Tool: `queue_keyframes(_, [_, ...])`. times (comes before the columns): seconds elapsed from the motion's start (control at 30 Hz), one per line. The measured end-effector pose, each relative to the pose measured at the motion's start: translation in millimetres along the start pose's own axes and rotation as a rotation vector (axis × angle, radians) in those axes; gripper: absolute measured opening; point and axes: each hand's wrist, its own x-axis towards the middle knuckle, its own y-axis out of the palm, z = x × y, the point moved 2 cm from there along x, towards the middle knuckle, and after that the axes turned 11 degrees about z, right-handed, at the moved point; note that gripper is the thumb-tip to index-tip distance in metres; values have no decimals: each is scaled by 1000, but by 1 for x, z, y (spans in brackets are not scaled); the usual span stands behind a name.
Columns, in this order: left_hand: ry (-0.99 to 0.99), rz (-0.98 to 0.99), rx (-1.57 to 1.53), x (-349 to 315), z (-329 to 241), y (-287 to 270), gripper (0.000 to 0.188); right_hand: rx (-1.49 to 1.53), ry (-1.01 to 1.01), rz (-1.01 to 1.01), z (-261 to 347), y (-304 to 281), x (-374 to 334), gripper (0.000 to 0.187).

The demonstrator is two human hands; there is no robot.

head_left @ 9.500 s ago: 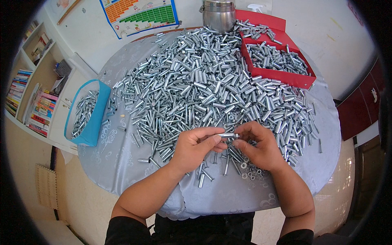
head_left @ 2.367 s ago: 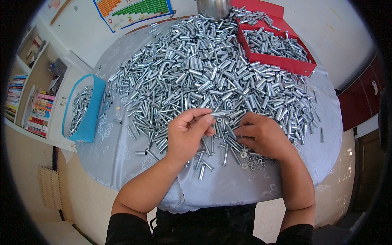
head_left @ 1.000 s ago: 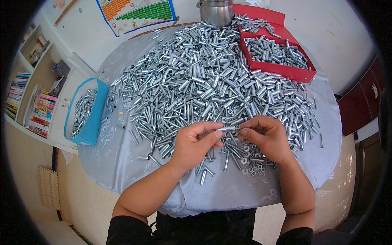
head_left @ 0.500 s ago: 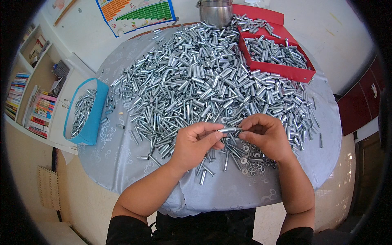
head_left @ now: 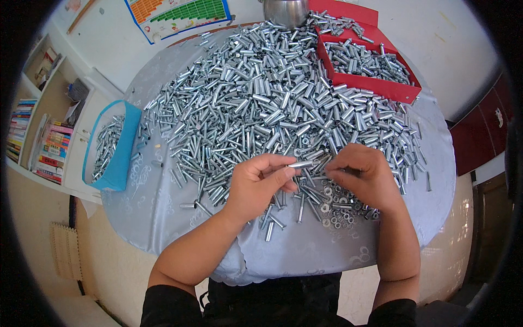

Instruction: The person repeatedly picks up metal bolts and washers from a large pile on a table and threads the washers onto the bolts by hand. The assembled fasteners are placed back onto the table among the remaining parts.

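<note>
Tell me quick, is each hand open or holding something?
Left hand: closed, holding a shiny metal piece.
Right hand: curled; can't tell if it holds anything.

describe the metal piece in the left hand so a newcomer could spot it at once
On the round table lies a wide heap of metal parts. At its near edge, the left hand holds a shiny cylindrical piece. Unlike everything lying in the heap, it is held in that hand's pinch.

Heap of metal fasteners [head_left: 261, 101] on grey-clothed table [head_left: 310, 256]
</note>
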Motion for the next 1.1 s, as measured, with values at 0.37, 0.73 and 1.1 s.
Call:
queue_keyframes(0.37, [-11,-7,14,0,-1,2,20,-422,-130,318,-2,14,-6,5])
queue_keyframes(0.73, [2,-8,-22,0,2,0,20,-331,-53,386,-1,13,-5,12])
queue_keyframes(1.1, [2,-2,-20,-1,1,0,20,-323,-22,416,0,16,-4,12])
